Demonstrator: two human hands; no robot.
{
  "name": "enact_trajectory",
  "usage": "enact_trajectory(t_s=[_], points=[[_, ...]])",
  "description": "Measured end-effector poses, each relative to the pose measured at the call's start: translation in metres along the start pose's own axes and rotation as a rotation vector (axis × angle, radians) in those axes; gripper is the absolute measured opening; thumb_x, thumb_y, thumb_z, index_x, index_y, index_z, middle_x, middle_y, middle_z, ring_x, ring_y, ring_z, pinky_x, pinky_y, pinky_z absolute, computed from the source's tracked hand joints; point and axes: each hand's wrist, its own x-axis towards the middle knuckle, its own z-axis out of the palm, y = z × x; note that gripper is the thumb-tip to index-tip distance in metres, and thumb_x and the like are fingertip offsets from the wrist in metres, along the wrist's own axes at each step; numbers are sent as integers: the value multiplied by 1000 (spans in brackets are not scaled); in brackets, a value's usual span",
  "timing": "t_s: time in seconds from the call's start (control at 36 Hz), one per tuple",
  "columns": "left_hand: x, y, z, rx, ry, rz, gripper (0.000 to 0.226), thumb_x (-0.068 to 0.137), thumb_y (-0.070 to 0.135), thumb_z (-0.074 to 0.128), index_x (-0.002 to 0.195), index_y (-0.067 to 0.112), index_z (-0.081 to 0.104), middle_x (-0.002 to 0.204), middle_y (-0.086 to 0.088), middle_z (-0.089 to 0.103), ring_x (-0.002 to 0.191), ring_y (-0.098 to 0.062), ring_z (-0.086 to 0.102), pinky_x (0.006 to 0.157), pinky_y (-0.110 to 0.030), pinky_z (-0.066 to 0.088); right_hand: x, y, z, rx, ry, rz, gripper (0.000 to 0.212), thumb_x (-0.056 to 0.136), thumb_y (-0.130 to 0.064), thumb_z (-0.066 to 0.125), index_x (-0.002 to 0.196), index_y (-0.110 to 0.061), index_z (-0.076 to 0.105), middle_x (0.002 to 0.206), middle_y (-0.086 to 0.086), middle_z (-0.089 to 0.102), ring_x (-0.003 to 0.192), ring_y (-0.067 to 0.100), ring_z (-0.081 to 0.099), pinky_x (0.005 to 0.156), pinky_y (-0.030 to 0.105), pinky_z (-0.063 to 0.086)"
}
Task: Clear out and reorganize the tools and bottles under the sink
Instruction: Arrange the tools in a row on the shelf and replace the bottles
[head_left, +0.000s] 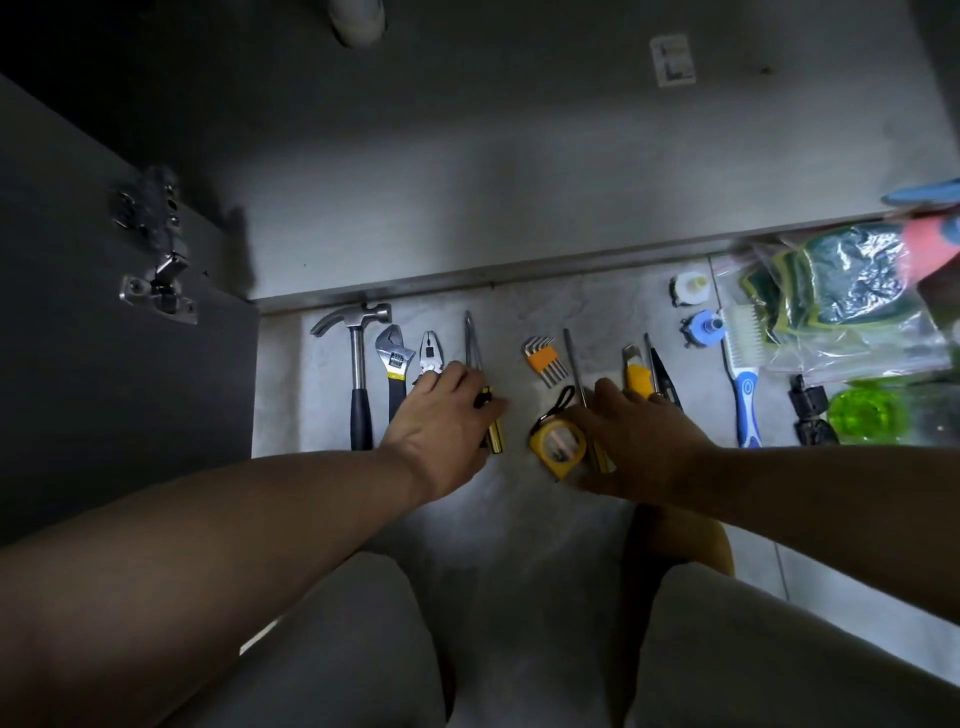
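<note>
Fingers of my left hand (441, 421) lie loose across the yellow-and-black-handled screwdriver (494, 440) at eleven o'clock. My right hand (639, 436) covers the yellow tape measure (557, 441) at one o'clock; I can't tell its grip. A careless nudge could scatter the tool row.

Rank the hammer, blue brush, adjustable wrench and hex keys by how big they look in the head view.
1. Hammer and blue brush: too alike in length to split.
2. Adjustable wrench, handle end partly behind the left hand.
3. Hex keys, smallest.
</note>
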Motion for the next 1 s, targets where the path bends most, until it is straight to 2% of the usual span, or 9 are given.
enact_trajectory(t_s=[0.14,0.33,0.53,0.61,0.72,0.81,0.89,1.0], points=[[9,6,-3,24,-31,4,60,95,48,52,151,30,40,143,-4,43,133,-29,34,110,-41,35,12,-11,1,37,70,62,93,69,-85,54,140,-29,34,132,6,46,113,28,58,96,48,48],[17,11,-4,48,-61,-16,65,91,46,59,151,28,40,144,-3,41,132,-28,33,109,-41,35,28,-30,-1,155,73,218,75,75,-63,68,126,-13,47,121,8,45,92,26,62,77,43,57],[28,22,-10,20,-19,-28,50,92,44,54,138,24,51,132,-8,42,123,-28,36,101,-40,36,21,-6,3,209,85,232,87,72,-64,74,134,-14,41,129,10,41,108,29,58,82,42,58],[40,29,-16,-49,-9,7,55,91,37,58,144,28,45,137,-6,40,125,-27,38,103,-39,37,18,10,4,209,97,275,92,70,-66,75,139,-15,38,135,13,38,113,30,56,82,40,57],[57,36,-24,-186,-156,-19,65,90,27,62,151,29,38,150,-9,31,132,-30,41,110,-40,38,16,32,3,208,137,351,88,70,-63,76,132,-9,42,134,17,39,112,33,54,81,41,54],[69,43,-29,-242,-285,-68,63,91,21,60,150,21,38,154,-16,21,132,-35,41,107,-41,45,16,48,1,227,153,380,86,71,-60,76,128,-5,43,134,21,38,113,37,54,84,44,53],[79,51,-30,-289,-328,-93,53,91,13,57,142,11,42,151,-20,18,127,-37,44,101,-39,47,15,58,-1,256,182,393,84,74,-57,75,130,-4,44,133,22,40,114,39,54,89,44,52],[91,56,-28,-384,-329,-95,46,90,10,57,134,4,47,149,-20,19,126,-36,45,106,-38,45,12,67,-2,370,187,382,79,74,-43,82,133,-6,44,134,20,42,117,35,52,95,41,49]])
